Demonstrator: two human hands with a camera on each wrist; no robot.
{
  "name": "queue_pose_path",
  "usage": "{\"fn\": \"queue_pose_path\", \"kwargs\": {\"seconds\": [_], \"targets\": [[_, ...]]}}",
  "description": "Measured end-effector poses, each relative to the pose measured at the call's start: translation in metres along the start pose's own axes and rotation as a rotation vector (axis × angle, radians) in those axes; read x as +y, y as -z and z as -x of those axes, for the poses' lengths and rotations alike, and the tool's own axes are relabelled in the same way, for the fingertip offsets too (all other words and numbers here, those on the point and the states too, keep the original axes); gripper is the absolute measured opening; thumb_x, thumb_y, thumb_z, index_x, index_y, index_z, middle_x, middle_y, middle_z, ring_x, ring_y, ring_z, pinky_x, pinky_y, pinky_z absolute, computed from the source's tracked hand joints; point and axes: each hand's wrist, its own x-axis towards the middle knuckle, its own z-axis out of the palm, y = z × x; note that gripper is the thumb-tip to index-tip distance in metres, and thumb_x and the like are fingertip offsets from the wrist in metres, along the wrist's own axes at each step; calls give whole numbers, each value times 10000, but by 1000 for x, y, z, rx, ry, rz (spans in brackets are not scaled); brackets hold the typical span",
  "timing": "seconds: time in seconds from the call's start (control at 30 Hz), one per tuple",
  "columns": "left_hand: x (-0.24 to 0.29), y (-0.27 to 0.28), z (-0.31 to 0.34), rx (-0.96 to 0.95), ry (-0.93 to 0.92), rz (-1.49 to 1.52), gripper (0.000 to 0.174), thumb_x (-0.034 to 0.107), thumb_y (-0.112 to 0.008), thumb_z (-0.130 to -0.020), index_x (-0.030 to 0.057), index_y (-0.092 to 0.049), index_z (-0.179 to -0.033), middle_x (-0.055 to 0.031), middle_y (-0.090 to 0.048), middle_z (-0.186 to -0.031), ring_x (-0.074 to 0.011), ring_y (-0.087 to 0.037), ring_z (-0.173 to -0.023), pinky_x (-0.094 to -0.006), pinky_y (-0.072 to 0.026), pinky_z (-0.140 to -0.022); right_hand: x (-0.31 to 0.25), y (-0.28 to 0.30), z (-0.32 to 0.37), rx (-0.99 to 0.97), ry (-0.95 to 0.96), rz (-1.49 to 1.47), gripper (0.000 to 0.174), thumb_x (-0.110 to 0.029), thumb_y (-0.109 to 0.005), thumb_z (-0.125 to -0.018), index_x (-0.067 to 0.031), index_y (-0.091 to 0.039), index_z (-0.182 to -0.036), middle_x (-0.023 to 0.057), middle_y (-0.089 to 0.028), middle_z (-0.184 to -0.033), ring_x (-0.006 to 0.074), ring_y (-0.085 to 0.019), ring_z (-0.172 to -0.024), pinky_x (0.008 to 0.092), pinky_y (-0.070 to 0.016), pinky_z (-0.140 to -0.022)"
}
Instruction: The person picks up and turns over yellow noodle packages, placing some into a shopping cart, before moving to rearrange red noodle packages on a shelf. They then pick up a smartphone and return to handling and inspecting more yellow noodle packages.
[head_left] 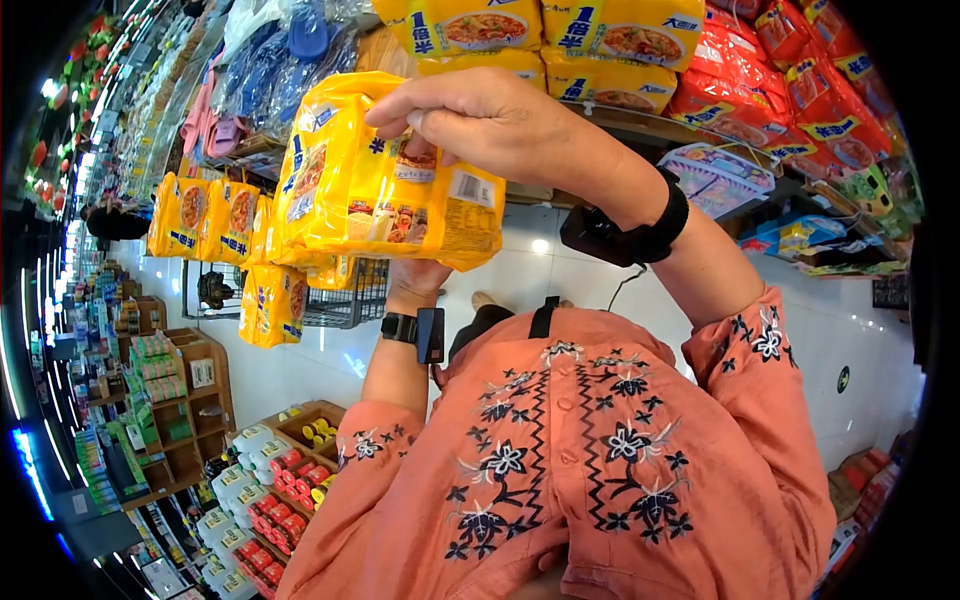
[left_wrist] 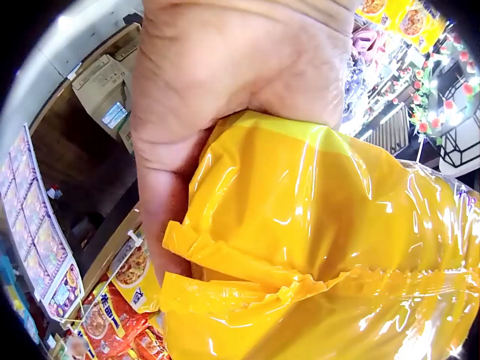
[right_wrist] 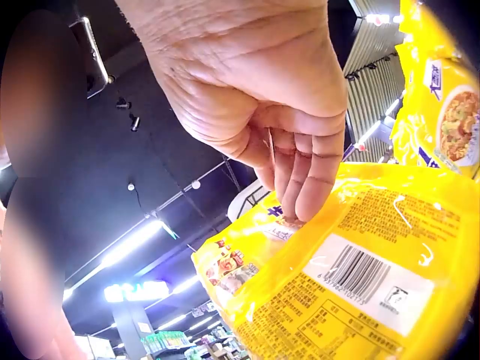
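A large yellow noodle multipack (head_left: 400, 215) is held up in front of the chest. My left hand (head_left: 420, 274) supports it from below, mostly hidden by the pack. In the left wrist view, that hand (left_wrist: 240, 67) grips the end of the yellow pack (left_wrist: 300, 180), with a digit running down beside its crimped seam. My right hand (head_left: 480, 118) is over the top, its relaxed fingers touching the printed side. The right wrist view has this hand (right_wrist: 262, 90) with fingertips resting on the pack (right_wrist: 352, 217) above the barcode.
Stacked yellow packs (head_left: 620, 45) and red packs (head_left: 735, 100) line the shelf ahead. More yellow packs (head_left: 225, 220) stand at the left by a black wire basket (head_left: 345, 308). Wooden shelving (head_left: 205, 375) with goods is at lower left. White tiled floor (head_left: 540, 245) lies below.
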Motion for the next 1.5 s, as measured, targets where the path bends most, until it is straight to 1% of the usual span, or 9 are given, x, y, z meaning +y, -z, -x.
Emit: {"fn": "queue_pose_path", "kwargs": {"seconds": [0.23,0.43,0.53,0.9,1.03,1.17,1.2,1.4,1.5], "targets": [[0,-5,-2,26,-22,-3,602,489,-529,-976,145,-436,-1461,-91,-475,-1482,-309,-444,-1349,-531,-360,-1112,-8,3,0,-17,-79,-71,353,-46,-416,-963,-3,-619,-1249,103,-677,-1147,143,-669,-942,290,-546,-838],[-3,-11,-2,-110,-17,61,636,510,-511,-981,147,-383,-1488,-98,-433,-1506,-310,-420,-1367,-539,-333,-1131,-11,8,4,-32,-139,-170,330,-96,-430,-988,-5,-612,-1248,89,-676,-1153,136,-665,-939,281,-547,-812],[-1,-17,-5,3,-59,-27,647,530,-478,-992,135,-365,-1491,-96,-438,-1495,-308,-432,-1358,-527,-347,-1133,-9,12,9,-31,-162,-173,313,-172,-470,-1012,-3,-614,-1232,73,-676,-1136,129,-657,-950,282,-543,-808],[29,-18,8,331,-294,-448,609,443,-571,-978,116,-412,-1467,-88,-494,-1465,-276,-528,-1299,-480,-451,-1071,-13,32,39,4,-365,-88,377,-321,-529,-1023,-15,-605,-1230,16,-642,-1064,89,-603,-993,266,-525,-828],[33,-48,11,395,-384,-485,593,404,-609,-973,103,-426,-1450,-99,-534,-1428,-263,-560,-1266,-443,-495,-1030,1,34,47,100,-333,-14,431,-398,-627,-960,23,-631,-1051,43,-623,-918,104,-568,-822,255,-470,-725],[42,-59,9,391,-404,-606,592,486,-534,-999,116,-429,-1449,-69,-558,-1398,-224,-578,-1246,-407,-510,-1010,6,36,54,127,-325,43,540,-440,-648,-938,44,-602,-1174,70,-605,-986,130,-552,-899,274,-460,-801],[41,-66,7,373,-433,-657,576,484,-520,-1006,114,-436,-1440,-64,-574,-1376,-214,-595,-1220,-392,-526,-983,5,38,55,108,-372,27,570,-445,-656,-931,45,-589,-1214,88,-613,-1062,137,-559,-964,282,-461,-859],[42,-84,9,410,-457,-824,550,447,-508,-1020,66,-450,-1413,-89,-588,-1348,-198,-622,-1168,-379,-549,-926,-9,46,61,190,-488,-116,515,-388,-649,-950,39,-581,-1228,73,-629,-1146,134,-579,-1046,274,-461,-924],[50,-77,0,356,-451,-707,509,407,-482,-1039,68,-460,-1418,-88,-580,-1361,-227,-605,-1195,-399,-531,-964,-13,52,64,229,-404,-215,455,-322,-645,-963,38,-576,-1233,54,-631,-1143,117,-582,-1032,263,-470,-898]]}}
